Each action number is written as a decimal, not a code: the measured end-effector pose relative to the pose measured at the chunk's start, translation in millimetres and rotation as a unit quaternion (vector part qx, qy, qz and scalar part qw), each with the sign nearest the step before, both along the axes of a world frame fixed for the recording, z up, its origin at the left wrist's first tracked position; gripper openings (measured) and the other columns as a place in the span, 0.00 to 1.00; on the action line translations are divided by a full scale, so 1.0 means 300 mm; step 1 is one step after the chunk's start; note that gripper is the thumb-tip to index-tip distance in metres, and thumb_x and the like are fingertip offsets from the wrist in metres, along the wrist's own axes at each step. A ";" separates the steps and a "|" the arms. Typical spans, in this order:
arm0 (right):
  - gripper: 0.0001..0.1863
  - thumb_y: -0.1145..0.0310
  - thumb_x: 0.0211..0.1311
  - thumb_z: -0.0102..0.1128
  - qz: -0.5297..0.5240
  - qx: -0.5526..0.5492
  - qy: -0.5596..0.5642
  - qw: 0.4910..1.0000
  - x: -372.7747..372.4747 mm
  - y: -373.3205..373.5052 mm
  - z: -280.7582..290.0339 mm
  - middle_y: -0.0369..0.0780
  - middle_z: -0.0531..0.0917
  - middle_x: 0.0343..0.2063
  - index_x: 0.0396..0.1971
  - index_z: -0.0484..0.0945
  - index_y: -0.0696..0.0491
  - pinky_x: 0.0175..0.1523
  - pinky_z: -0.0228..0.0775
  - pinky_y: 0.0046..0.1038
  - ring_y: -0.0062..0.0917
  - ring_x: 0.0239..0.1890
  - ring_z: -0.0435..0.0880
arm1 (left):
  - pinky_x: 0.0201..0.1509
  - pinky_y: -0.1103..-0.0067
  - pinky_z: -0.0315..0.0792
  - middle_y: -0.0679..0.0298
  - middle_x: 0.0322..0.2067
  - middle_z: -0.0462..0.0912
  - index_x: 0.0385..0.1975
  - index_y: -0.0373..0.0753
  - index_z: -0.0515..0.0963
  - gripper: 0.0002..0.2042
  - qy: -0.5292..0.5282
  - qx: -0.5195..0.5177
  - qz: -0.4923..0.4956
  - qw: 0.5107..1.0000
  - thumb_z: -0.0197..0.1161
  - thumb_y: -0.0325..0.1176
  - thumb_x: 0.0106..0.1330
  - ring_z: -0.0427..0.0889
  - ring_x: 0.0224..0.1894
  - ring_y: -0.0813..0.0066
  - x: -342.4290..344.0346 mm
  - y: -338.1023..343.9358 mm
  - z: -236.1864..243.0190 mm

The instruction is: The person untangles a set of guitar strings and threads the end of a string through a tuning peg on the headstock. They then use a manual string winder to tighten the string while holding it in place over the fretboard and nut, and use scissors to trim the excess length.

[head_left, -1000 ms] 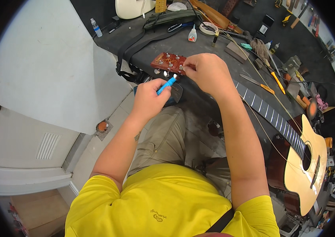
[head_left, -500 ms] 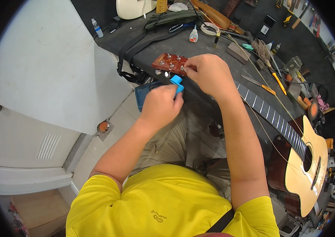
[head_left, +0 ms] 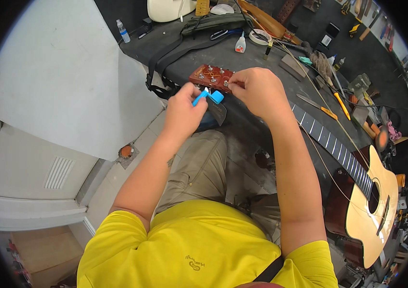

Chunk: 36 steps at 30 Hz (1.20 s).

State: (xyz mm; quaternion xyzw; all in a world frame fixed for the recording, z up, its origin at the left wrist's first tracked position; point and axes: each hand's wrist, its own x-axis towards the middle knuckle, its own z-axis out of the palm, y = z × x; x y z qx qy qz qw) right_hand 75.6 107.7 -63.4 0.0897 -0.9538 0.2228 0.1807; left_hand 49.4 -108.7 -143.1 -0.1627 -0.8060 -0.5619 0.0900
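Looking down from my head camera, my left hand [head_left: 183,111] is curled closed around the handle of a small bright blue plastic string winder [head_left: 209,97], fingers wrapped and thumb pressed against it, so that the winder's blocky blue head sticks out past my knuckles just at the lower edge of the reddish-brown wooden guitar headstock [head_left: 212,78]. My right hand [head_left: 258,91] sits just beside it on the other side, fingers bent and drawn together, the fingertips pinching at something small by the silver tuning pegs on the headstock's right end; what exactly lies between the tips is too small for me to tell. The two hands are near each other but not touching, with the winder between them. The headstock lies on the edge of the dark grey worktop [head_left: 185,41], and from it the dark fretboard neck with pale fret lines [head_left: 331,144] runs away to my right, passing under my right forearm, down to the light spruce-topped acoustic guitar body with a round sound hole [head_left: 370,206]. A thin loose string [head_left: 319,91] arcs across the worktop above the neck. Farther back on the worktop lie a black strap [head_left: 170,55], a small white squeeze bottle [head_left: 240,44] and an orange-handled tool [head_left: 341,103].
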 end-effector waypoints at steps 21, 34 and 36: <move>0.06 0.66 0.70 0.67 -0.016 0.066 0.053 0.996 -0.011 -0.025 -0.033 0.41 0.92 0.36 0.39 0.90 0.49 0.54 0.80 0.46 0.41 0.46 0.90 | 0.42 0.72 0.78 0.57 0.33 0.90 0.45 0.35 0.77 0.11 -0.041 -0.054 -0.081 0.994 0.68 0.30 0.69 0.87 0.33 0.72 0.089 0.019 0.037; 0.08 0.66 0.72 0.65 -0.005 0.099 -0.019 0.995 -0.074 -0.012 -0.012 0.46 0.91 0.38 0.42 0.87 0.54 0.52 0.79 0.48 0.46 0.48 0.89 | 0.37 0.76 0.72 0.67 0.26 0.85 0.43 0.36 0.77 0.09 -0.056 -0.036 -0.105 0.992 0.68 0.28 0.68 0.77 0.28 0.82 0.085 -0.074 0.045; 0.08 0.66 0.73 0.64 0.000 0.098 -0.023 0.995 -0.084 -0.006 -0.024 0.47 0.91 0.39 0.41 0.86 0.54 0.52 0.79 0.49 0.47 0.48 0.89 | 0.33 0.74 0.72 0.61 0.23 0.83 0.44 0.34 0.81 0.11 0.021 -0.012 -0.040 0.999 0.71 0.29 0.65 0.75 0.22 0.76 0.070 -0.063 0.066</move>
